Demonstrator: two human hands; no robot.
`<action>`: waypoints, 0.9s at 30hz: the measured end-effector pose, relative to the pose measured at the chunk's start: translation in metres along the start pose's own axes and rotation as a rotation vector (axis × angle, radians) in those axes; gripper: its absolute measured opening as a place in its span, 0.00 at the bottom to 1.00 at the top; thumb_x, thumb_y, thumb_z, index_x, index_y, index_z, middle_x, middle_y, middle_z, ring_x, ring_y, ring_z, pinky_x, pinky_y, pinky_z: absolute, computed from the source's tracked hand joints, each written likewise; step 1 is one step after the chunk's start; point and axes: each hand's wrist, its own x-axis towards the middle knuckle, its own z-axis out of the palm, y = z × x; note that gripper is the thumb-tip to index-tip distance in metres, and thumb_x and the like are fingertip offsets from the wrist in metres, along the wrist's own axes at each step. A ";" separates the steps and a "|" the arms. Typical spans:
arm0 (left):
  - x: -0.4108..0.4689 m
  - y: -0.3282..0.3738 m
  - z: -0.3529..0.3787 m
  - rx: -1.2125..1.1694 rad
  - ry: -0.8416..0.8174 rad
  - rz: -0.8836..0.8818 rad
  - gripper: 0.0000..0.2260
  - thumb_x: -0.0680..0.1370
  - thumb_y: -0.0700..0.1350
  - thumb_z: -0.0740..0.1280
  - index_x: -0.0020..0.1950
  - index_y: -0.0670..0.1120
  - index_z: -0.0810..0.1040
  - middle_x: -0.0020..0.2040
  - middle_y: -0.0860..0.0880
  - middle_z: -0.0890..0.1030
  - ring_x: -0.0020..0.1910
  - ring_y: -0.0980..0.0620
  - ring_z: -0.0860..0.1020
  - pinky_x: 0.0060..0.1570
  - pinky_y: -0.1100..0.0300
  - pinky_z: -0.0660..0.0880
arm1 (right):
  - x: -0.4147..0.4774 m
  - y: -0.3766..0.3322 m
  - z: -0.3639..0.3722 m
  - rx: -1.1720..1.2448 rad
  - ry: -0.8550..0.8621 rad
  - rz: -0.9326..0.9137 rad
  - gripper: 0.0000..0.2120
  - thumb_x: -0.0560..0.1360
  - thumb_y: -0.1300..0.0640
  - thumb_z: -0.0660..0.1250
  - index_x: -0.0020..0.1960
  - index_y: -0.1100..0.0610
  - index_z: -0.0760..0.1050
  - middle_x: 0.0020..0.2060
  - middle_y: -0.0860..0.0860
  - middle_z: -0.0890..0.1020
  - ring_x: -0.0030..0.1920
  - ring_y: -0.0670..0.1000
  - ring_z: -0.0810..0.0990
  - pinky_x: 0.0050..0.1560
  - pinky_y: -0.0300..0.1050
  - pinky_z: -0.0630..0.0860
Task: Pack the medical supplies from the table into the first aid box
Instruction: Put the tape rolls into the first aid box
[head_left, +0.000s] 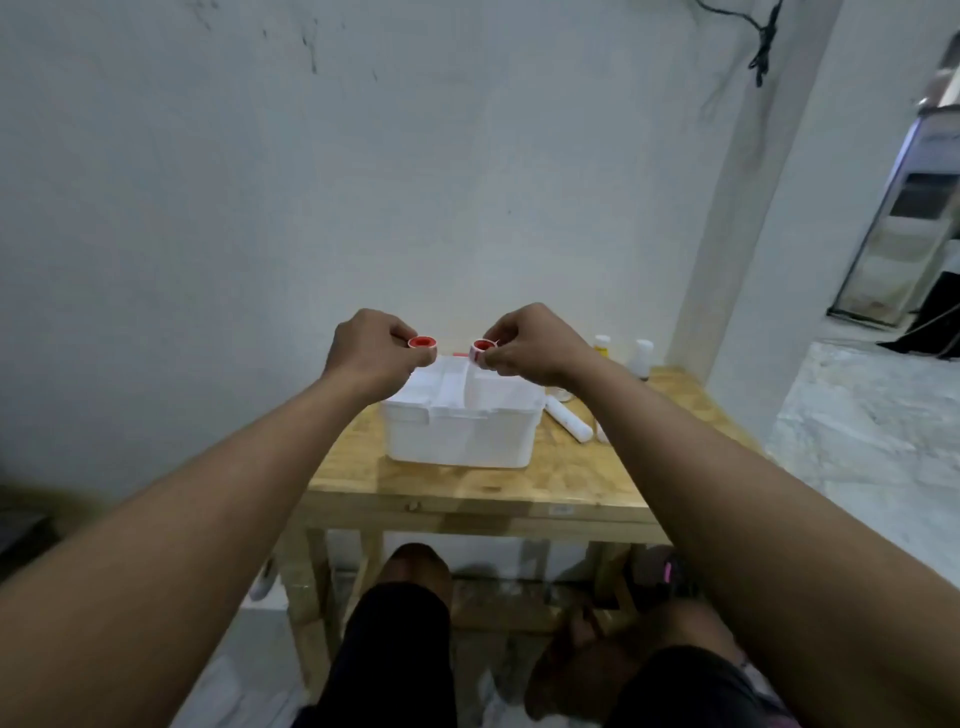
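The white first aid box (460, 434) stands on the wooden table (470, 480), and its top looks open with white compartments inside. Above the box, my left hand (363, 353) pinches a small tape roll (422, 343) with a red core. My right hand (530, 343) pinches a second red-cored tape roll (482, 349) close beside the first. Both rolls hang in the air over the far part of the box. To the right of the box lies a white bandage roll (569, 418).
Two small white bottles (602, 345) (643, 356) stand at the table's back right corner, by the wall. The table's right edge borders open floor. My knees sit below the front edge, and the wall is right behind the table.
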 end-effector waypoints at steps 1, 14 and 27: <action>0.003 -0.006 -0.004 0.012 -0.010 -0.015 0.11 0.72 0.51 0.78 0.51 0.47 0.86 0.44 0.51 0.86 0.48 0.53 0.82 0.45 0.59 0.76 | 0.005 -0.003 0.007 0.001 -0.010 -0.006 0.10 0.71 0.52 0.76 0.47 0.58 0.85 0.37 0.53 0.87 0.42 0.53 0.87 0.47 0.48 0.83; 0.018 -0.040 -0.007 0.087 -0.180 -0.151 0.13 0.70 0.47 0.79 0.53 0.45 0.87 0.53 0.49 0.83 0.54 0.49 0.78 0.49 0.57 0.72 | 0.038 -0.010 0.055 -0.119 -0.123 -0.036 0.17 0.71 0.49 0.76 0.56 0.55 0.83 0.49 0.51 0.85 0.51 0.52 0.81 0.49 0.46 0.78; 0.024 -0.039 -0.006 0.105 -0.292 -0.342 0.19 0.69 0.45 0.76 0.56 0.38 0.80 0.55 0.45 0.77 0.48 0.45 0.75 0.40 0.57 0.70 | 0.045 -0.017 0.070 -0.180 -0.187 -0.016 0.17 0.69 0.52 0.77 0.57 0.54 0.84 0.50 0.53 0.86 0.50 0.54 0.82 0.47 0.46 0.77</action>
